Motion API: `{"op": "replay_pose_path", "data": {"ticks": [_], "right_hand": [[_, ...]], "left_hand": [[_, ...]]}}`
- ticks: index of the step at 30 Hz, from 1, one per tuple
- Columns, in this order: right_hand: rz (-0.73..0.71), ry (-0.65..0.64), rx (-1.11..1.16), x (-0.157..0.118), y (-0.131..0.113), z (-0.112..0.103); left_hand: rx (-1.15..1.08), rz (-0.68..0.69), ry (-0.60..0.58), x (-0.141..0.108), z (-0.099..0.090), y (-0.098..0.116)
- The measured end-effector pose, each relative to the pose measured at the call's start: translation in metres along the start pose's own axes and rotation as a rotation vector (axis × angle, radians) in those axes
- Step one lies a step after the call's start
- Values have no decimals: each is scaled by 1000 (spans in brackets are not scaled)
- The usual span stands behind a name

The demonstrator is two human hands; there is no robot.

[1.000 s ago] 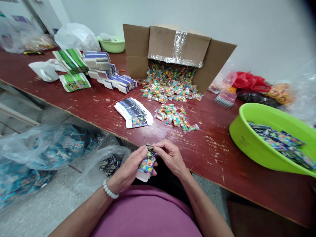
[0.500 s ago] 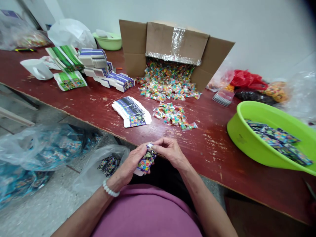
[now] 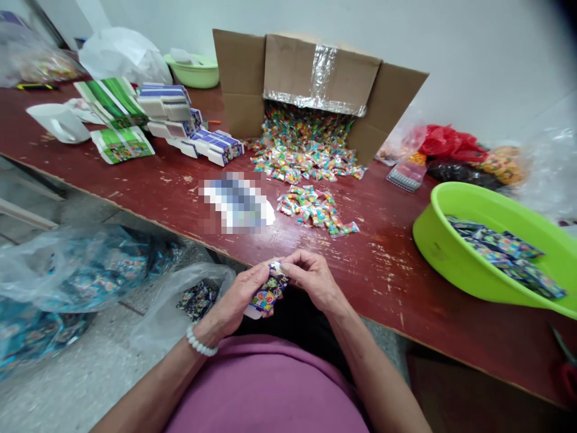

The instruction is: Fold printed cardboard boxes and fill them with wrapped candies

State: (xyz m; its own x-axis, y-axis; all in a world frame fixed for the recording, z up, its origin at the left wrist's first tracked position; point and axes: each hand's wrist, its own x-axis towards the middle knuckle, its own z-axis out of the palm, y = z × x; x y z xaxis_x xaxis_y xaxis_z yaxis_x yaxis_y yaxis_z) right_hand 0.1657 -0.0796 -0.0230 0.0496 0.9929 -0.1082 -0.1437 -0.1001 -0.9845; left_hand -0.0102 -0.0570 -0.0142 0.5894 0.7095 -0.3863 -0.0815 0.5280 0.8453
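A small dark printed box is held over my lap at the table's front edge. My left hand wraps round its left side, with fingertips showing beneath. At the box's upper end, the thumb and fingers of my right hand pinch the white flap. The box's lower flap stands out below. Beyond my hands lies a fanned stack of flat boxes, blurred in this view. To its right is a small pile of wrapped candies. More candies spill from an open cardboard carton.
A green basin with dark packets stands at the right, scissors near the front right corner. Bundled cartons and a white mug sit at the left. Plastic bags lie below the table's left side.
The view has shifted slightly. My right fingers remain at the box's upper end, where the white flap now looks a little different. My left hand keeps its hold.
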Motion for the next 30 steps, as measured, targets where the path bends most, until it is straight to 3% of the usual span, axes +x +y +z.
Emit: {"op": "replay_pose_path", "data": {"ticks": [6,10,13,22,25,30], "right_hand": [[-192,-127,-223,-7,-5,-5],[-347,-3,-469,-10,-1,-5],[-297,61,-438,-8,4,-6],[-222,40,-449,-4,-2,-10],[-221,-13,-419,-1,-3,-10],[-102,-132,-240,0,5,-12]], "left_hand": [[21,4,45,0,-2,-7],[67,-5,80,2,0,-8],[88,-9,64,4,3,-4],[80,-46,9,9,-3,-6],[64,-62,16,8,-4,-7],[27,-60,55,9,-2,-2]]}}
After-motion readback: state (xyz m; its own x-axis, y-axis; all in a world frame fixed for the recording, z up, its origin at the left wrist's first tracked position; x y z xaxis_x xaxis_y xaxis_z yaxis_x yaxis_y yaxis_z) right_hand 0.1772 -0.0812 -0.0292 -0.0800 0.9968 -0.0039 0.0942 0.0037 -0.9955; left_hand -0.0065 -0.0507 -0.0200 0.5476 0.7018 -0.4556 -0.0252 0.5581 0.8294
